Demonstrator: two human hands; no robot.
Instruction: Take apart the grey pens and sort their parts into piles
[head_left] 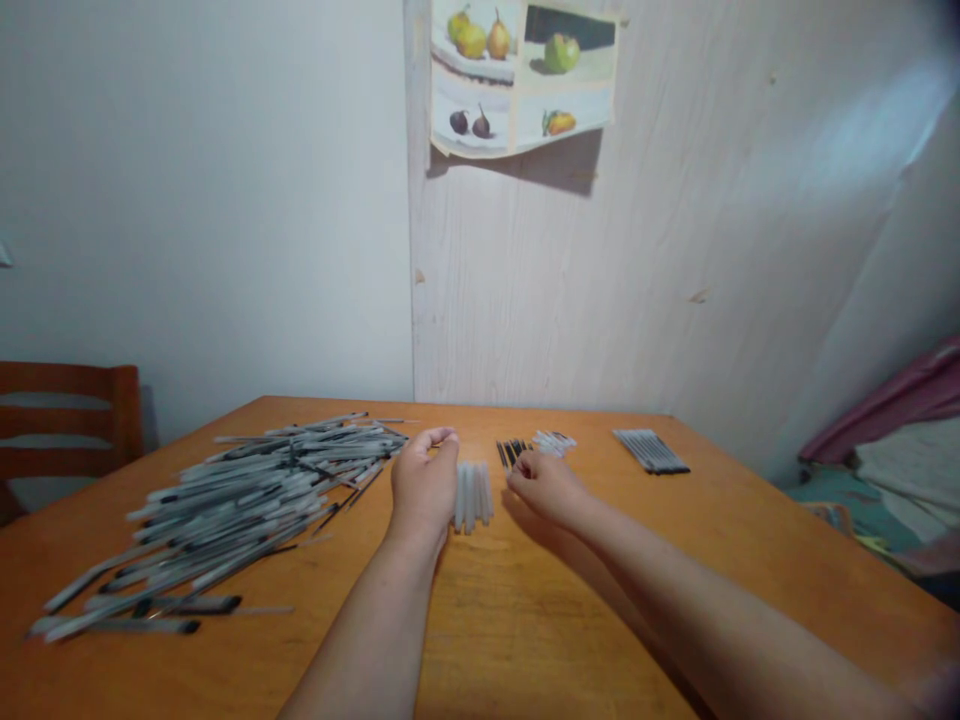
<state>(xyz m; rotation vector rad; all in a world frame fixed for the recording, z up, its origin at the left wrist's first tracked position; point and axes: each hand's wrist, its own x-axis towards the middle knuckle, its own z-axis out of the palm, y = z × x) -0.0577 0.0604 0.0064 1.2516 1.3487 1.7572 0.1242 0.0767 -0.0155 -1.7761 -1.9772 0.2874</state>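
Observation:
My left hand (426, 482) rests over the table with its fingers curled in, just left of a row of translucent whitish pen barrels (472, 498). Whatever may be inside its grip is hidden. To the right of that row, my right hand (547, 484) has thumb and fingertips pinched together; anything between them is too small to make out. Just beyond the right fingertips lie several short black pieces (513, 450) side by side. Behind that hand is a small group of clear and whitish thin pieces (553, 441).
A large loose heap of grey-white pens with black ends (255, 500) covers the table's left side. At the back right, several similar pens (649, 450) lie in a neat row. The wooden table (525, 640) meets the wall; a chair (67, 420) stands left, cloth (900, 460) lies right.

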